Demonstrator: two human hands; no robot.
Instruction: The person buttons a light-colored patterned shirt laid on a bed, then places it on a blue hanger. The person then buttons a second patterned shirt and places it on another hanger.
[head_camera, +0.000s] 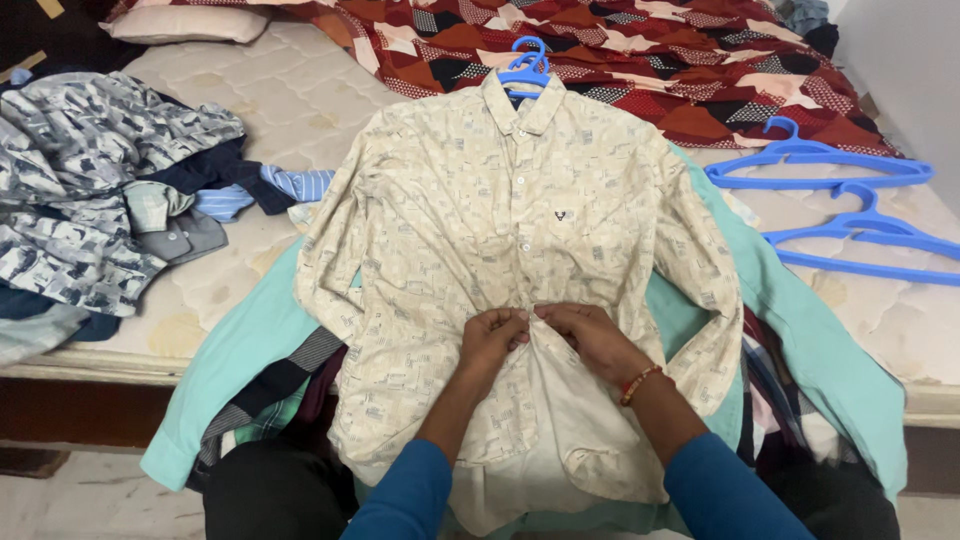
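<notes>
Now both hands, left hand (492, 335) and right hand (585, 335), pinch the placket of the cream patterned shirt (500, 230), lying near on the bed (270, 100); loose fabric may misalign a button.

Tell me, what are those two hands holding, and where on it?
Both the left hand and right hand pinch the cream patterned shirt at its front button strip, midway down.

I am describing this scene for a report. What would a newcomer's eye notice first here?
First, the cream patterned shirt, spread flat on a blue hanger in the middle of the mattress. The left hand and right hand meet at its front placket, low on the shirt. Next come the red patterned blanket behind it and two loose blue hangers at the right.
</notes>
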